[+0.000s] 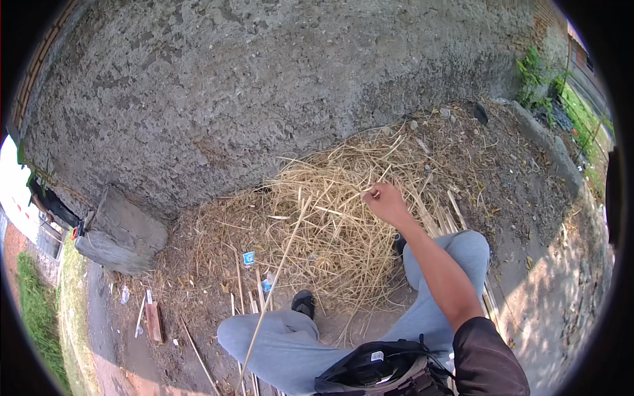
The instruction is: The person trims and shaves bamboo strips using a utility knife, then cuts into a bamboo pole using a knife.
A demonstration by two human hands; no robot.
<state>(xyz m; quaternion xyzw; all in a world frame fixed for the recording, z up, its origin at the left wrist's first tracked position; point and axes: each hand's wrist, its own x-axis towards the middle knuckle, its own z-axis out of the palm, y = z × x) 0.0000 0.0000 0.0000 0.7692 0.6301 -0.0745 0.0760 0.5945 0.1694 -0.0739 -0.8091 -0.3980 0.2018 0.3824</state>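
Right hand [385,201] curled, hold unclear; left unseen. Long strip [279,280] slants up-right, pointing toward straw [350,264].

A person's curled right hand [385,203] is over a heap of pale strands [337,247]; whether it pinches anything is hard to tell. Beyond the heap stands a rough grey wall [264,86]; left of the heap, a blue cup [248,258] and grey block [125,231]; nearer than the heap, grey-trousered legs [281,350].

Shaded daylight, sun-dappled ground [538,297], fisheye-bowed edges, probable glare far left.
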